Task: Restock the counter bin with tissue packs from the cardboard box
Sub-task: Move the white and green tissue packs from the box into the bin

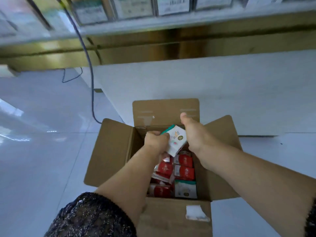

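An open cardboard box stands on the floor below me with its flaps spread. Inside lie several red tissue packs and a white pack with a teal edge. My left hand grips white, teal-edged tissue packs above the box's far end. My right hand is at the packs' right side with its thumb pointing up; its fingers are hidden behind the packs. No counter bin is in view.
A white counter front rises just behind the box, with a gold trim band and a glass display case above it. A dark cable hangs down the counter's left side to the glossy tiled floor.
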